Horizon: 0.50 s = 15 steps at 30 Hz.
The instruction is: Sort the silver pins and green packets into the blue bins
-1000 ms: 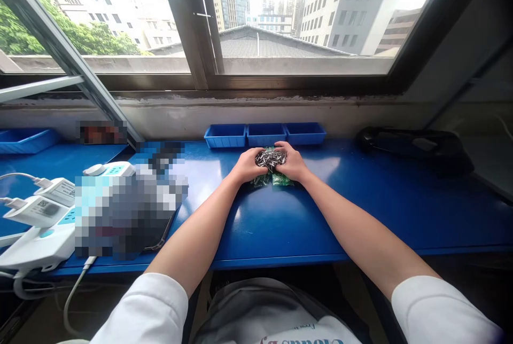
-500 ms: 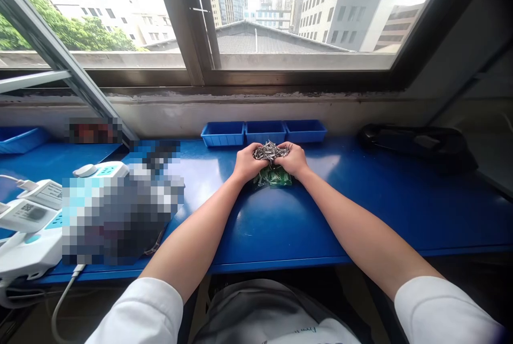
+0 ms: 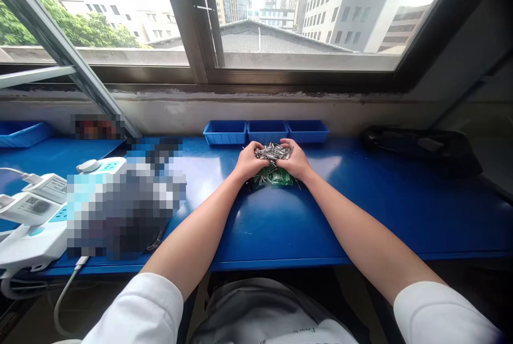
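Cupped between my two hands is a heap of thin silvery metal pieces (image 3: 274,151), like nails or blind rivets; their exact kind is too small to tell. My left hand (image 3: 250,162) curves round the heap from the left, and my right hand (image 3: 295,160) closes in from the right, thumbs toward each other. Just below the hands, a green and clear packet (image 3: 281,176) lies on the blue table, with a few loose metal pieces around it. The fingertips are partly hidden by the heap.
Three joined blue bins (image 3: 267,131) stand behind my hands against the wall. A black case-like object (image 3: 420,146) lies at the back right of the blue table (image 3: 280,232). On the left are a white power strip (image 3: 36,248) with plugs and cables, a blurred-out pile, and a blue tray (image 3: 24,134).
My hands stay round the heap, which looks a little more spread out. A few loose pieces now show beside the packet under my hands. The view has shifted slightly.
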Available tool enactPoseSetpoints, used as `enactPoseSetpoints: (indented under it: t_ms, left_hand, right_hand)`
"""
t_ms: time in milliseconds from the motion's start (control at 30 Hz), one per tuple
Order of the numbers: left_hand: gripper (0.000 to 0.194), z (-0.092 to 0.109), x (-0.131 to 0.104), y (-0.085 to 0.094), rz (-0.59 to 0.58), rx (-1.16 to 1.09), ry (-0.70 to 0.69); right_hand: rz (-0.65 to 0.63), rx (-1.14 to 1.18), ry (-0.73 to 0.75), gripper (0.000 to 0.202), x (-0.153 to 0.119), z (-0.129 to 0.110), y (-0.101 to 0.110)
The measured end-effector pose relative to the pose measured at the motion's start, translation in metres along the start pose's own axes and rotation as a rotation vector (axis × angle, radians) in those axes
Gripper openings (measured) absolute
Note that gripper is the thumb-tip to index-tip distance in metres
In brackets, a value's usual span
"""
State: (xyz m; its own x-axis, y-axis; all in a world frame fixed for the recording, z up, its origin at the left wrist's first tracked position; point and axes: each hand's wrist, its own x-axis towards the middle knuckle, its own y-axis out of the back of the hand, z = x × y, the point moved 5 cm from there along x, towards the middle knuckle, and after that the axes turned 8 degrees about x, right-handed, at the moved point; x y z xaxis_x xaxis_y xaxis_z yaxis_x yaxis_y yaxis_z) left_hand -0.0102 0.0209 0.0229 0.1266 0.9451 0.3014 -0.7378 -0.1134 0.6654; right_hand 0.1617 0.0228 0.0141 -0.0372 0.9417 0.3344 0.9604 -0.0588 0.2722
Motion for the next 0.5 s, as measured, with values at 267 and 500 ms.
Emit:
enactPoseSetpoints:
  t_ms: [267, 500]
  left_hand:
    - [0.056, 0.009, -0.004, -0.007, -0.114, 0.361, -0.172]
    - [0.072, 0.009, -0.004, -0.007, -0.196, 0.419, -0.219]
  right_hand:
    - [-0.087, -0.246, 0.125, 0.075, -0.005, -0.013, -0.008]
    - [-0.157, -0.469, 0.044, 0.071, -0.007, -0.011, -0.013]
